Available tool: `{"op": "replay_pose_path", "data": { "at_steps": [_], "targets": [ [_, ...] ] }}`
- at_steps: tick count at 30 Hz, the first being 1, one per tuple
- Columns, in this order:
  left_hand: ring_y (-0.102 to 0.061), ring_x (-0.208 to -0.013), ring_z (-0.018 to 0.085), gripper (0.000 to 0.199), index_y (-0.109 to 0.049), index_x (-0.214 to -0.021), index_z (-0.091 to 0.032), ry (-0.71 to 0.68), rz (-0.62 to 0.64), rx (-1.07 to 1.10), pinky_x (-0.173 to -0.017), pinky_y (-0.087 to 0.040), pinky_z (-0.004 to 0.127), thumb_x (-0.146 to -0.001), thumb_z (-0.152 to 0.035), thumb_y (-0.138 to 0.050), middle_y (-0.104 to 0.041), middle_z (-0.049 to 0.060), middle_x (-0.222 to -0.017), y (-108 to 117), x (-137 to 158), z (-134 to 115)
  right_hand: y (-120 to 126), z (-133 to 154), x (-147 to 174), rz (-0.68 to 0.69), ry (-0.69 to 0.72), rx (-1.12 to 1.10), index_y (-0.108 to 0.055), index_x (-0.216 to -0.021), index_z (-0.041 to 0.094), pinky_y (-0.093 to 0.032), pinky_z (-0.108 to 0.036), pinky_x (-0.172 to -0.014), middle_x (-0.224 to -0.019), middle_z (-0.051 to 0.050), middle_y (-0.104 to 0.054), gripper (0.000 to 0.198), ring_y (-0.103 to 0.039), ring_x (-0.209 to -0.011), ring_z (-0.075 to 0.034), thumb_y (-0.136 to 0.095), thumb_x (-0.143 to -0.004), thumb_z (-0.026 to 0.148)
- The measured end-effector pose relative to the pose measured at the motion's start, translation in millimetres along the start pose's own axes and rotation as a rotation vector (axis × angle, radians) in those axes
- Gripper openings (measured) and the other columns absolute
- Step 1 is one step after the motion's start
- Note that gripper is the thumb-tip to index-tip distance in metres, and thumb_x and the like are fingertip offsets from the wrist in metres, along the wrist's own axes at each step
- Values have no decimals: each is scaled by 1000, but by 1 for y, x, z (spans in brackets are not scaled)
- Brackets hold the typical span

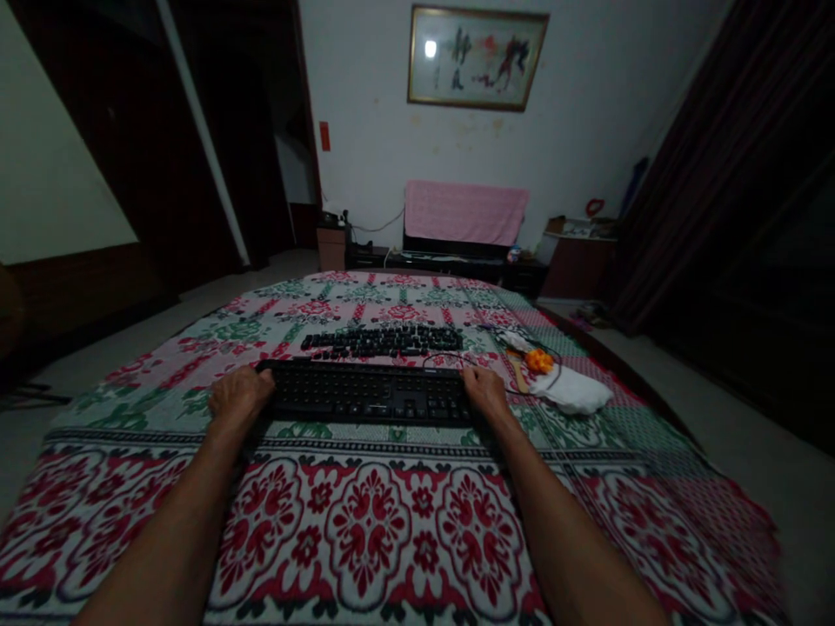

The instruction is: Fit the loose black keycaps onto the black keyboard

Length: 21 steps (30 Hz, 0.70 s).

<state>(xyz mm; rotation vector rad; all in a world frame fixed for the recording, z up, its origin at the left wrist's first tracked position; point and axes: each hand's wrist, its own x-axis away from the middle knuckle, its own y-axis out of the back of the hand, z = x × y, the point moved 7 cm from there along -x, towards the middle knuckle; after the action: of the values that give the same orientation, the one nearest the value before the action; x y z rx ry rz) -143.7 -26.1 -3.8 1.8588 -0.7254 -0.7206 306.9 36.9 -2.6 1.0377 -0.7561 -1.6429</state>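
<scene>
The long black plastic keyboard (375, 393) stretches across the centre of the frame, level between two bare hands. The left hand (240, 394) clasps its left end; the right hand (484, 389) grips its right end. Small loose black keycaps (384, 341) lie just above it in the frame, a crumpled white cloth (574, 391) at centre right.

black keyboard (345, 393) | many keys capless | crosswise | near loose black keycaps (384, 340)

Home, dim room, shown by: framed picture (478, 57) on wall (365, 78); pink towel (466, 211); dark curtain (691, 174); broad flowered cloth (369, 517).
</scene>
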Motion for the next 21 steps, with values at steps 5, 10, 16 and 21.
{"op": "replay_pose_path", "data": {
  "at_steps": [5, 10, 16, 21],
  "targets": [
    [-52, -114, 32, 47, -58, -118, -6, -344, -162, 16, -98, -39, 44, -82, -33, -44, -60, 21, -118, 15, 30, -67, 21, 0, -2, -143, 85, -296, -59, -59, 17, -31, -23, -54, -57, -2, -57, 41, -51, -59, -14, -39, -84, 40],
    [-62, -100, 21, 38, -65, -111, -16, -692, 103, 305, -92, -44, 29, -82, -32, -47, -68, 8, -110, -5, 86, -156, 14, 19, 0, -6, 60, -795, -59, -75, 17, -41, -23, -49, -63, 1, -58, 35, -54, -53, -13, -54, -74, 52],
    [-64, -84, 17, 29, -70, -98, -19, -1026, 386, 398, -75, -45, 24, -82, -33, -50, -71, 3, -90, -31, 143, -222, -5, 42, 8, 140, 21, -1044, -57, -80, 17, -49, -23, -47, -69, 1, -59, 37, -59, -52, -12, -65, -66, 51],
    [-63, -83, 19, 27, -71, -90, -19, -1061, 312, 248, -74, -43, 27, -86, -31, -47, -70, 6, -87, -40, 153, -231, -13, 40, 7, 188, -18, -1086, -56, -80, 17, -47, -21, -46, -64, 4, -56, 33, -58, -51, -10, -66, -67, 46]
  ]
}}
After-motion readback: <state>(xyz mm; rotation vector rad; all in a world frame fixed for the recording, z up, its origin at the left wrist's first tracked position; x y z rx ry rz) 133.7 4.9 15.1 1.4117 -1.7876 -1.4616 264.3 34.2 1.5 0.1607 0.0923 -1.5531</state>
